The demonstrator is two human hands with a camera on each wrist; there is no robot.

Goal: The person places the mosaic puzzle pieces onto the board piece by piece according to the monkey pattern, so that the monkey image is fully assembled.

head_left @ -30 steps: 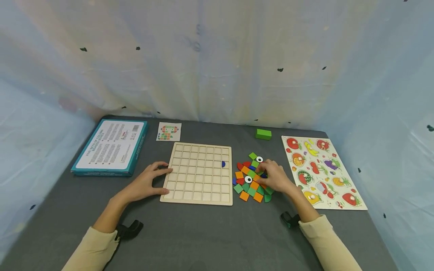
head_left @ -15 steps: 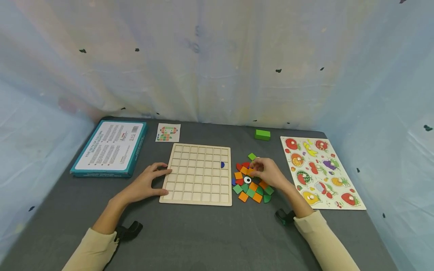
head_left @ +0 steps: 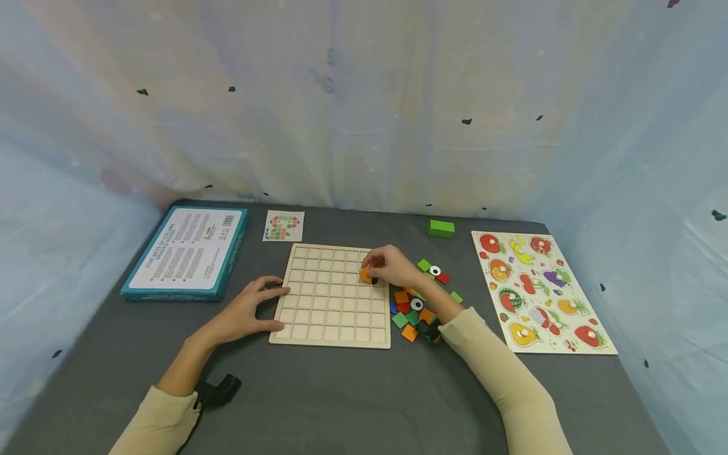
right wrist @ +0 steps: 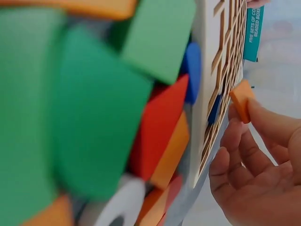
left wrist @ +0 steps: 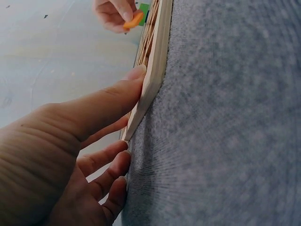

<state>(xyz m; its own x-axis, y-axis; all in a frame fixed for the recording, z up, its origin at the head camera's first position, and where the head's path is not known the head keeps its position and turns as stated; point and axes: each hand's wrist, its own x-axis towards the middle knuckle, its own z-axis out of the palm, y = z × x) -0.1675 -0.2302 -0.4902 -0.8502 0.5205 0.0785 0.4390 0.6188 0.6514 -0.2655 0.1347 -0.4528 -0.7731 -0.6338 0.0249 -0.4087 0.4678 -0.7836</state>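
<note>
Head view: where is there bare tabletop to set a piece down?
On the near side of the board, between the left wrist camera and right sleeve; also beyond the board, between card and green block. Crowded: beside the board, toward the fruit puzzle, where the right forearm crosses above loose pieces.
</note>
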